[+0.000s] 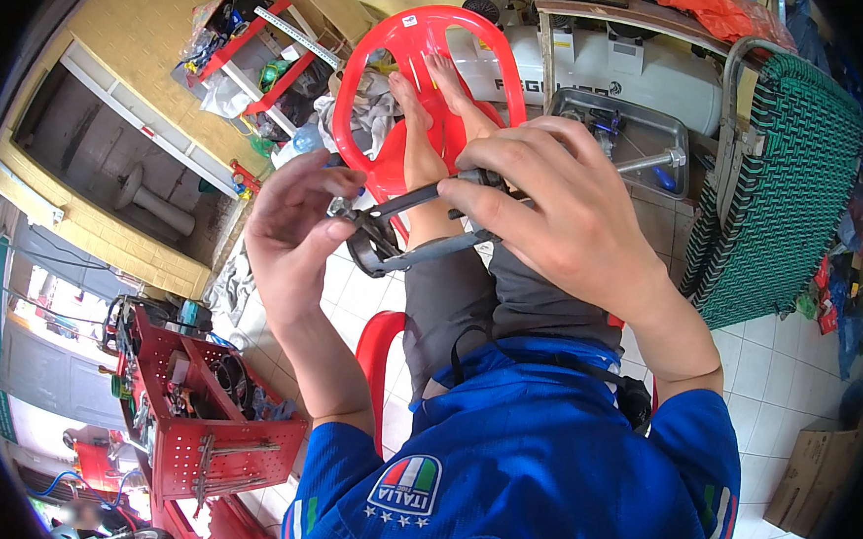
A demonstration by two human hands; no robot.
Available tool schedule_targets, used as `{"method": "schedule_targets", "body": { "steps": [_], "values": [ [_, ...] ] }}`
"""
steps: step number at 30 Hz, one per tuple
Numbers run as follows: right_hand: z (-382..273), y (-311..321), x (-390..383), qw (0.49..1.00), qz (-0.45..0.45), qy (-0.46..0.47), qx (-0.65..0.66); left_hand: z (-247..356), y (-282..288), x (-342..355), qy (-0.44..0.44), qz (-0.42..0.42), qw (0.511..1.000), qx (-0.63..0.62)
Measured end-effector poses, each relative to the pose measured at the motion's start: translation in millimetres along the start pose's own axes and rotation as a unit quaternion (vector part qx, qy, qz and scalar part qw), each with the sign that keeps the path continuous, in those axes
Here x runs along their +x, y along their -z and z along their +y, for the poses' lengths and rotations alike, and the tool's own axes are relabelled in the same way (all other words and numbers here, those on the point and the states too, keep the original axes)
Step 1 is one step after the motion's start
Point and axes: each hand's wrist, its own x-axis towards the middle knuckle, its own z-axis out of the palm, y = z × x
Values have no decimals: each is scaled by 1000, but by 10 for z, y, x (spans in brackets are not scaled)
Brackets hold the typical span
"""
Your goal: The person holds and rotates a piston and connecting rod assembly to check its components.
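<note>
Up in front of my chest, both hands hold a black strap-like loop (442, 251) with dark fittings at its two ends. My left hand (291, 231) is closed on its left end, thumb beside a small shiny metal knob (339, 207); a rounded dark piece hangs just below. My right hand (568, 214) grips the other end from above, fingers curled over a dark clip-like part (482, 178). That hand hides some of the loop. The exact kind of this black object cannot be made out.
My bare feet rest on a red plastic chair (407, 26) ahead. Right of it lie a grey metal tray (674, 146) with tools, a white tank (694, 93) and a green woven folding chair (792, 183). A red tool cart (227, 469) stands left, a cardboard box (814, 481) lower right.
</note>
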Motion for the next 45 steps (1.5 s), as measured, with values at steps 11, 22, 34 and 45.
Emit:
{"method": "schedule_targets", "body": {
  "steps": [11, 22, 34, 45],
  "values": [
    [6, -6, -8, 1000, -16, 1, -3, -57, 77, 16, 47, 4, 999, -16],
    [122, 15, 2, 986, 72, -148, 24, -86, -149, 38, 46, -24, 998, 35],
    [75, 7, 14, 980, 84, -176, 28, 0, -388, -34, 71, 70, 957, 271],
    [37, 3, 13, 974, 80, -200, 69, -31, -305, -8, 144, -35, 988, 35]
  ]
}}
